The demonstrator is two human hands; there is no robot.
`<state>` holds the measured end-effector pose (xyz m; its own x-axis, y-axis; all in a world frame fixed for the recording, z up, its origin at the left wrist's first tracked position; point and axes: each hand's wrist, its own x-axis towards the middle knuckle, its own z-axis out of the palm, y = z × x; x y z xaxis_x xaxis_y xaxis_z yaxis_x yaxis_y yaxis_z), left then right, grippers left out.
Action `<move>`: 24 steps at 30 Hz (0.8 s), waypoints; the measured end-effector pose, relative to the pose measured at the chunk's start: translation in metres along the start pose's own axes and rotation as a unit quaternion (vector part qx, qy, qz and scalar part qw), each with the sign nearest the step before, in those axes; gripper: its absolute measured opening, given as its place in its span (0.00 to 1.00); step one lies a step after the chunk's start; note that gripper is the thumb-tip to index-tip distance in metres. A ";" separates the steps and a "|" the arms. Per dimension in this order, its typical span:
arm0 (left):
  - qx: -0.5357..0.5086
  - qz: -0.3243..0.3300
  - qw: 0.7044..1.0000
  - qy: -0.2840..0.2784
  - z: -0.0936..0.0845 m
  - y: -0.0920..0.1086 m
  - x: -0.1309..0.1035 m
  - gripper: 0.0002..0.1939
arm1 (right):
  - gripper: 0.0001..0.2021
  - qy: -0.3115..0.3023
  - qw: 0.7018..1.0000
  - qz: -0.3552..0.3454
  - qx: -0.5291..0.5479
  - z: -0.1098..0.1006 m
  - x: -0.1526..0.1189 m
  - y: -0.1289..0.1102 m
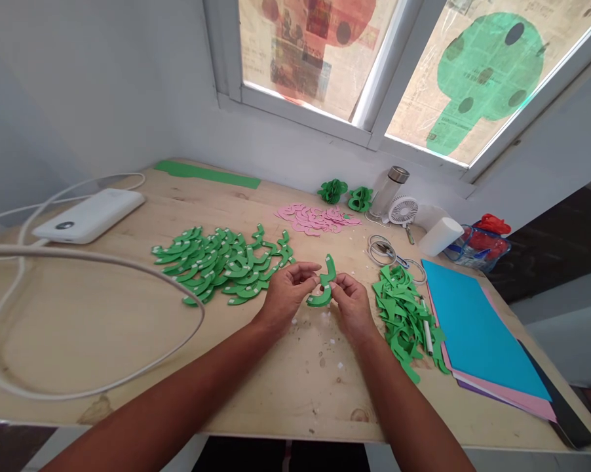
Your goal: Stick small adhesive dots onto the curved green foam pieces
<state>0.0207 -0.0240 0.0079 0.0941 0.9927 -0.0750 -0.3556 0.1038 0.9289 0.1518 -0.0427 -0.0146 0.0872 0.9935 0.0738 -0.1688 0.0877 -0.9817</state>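
Observation:
A curved green cutout [320, 299] with small white squares on it is held up over the table in front of me. My left hand [290, 288] pinches it from the left between thumb and fingers. My right hand [350, 298] grips its right side the same way, the fingertips partly hidden behind it. Just left of my hands lies a spread of similar green curved cutouts [202, 262], overlapping in rows and bearing white squares. To the right is a heap of green scraps [398, 308] with a white pen [427, 331] on it.
Pink cutouts [315, 218] and two green folded shapes [333, 191] lie farther back. Scissors [388, 250], a flask [391, 187] and a small fan [402, 210] stand or lie behind the scraps. Blue sheets [482, 328] are at right; a power bank [89, 215] and looping cable [197, 321] at left.

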 end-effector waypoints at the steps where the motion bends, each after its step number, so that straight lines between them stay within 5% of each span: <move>1: 0.004 0.000 1.000 -0.005 0.000 0.000 0.000 0.13 | 0.07 0.000 1.000 0.002 0.002 0.000 0.000 0.000; 24: 0.010 -0.007 1.000 -0.006 0.000 0.002 0.002 0.10 | 0.08 -0.010 0.999 0.038 0.017 0.001 -0.002 0.000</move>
<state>0.0197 -0.0218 0.0097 0.1107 0.9904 -0.0834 -0.3351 0.1162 0.9350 0.1503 -0.0447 -0.0149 0.0538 0.9985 0.0028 -0.2081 0.0140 -0.9780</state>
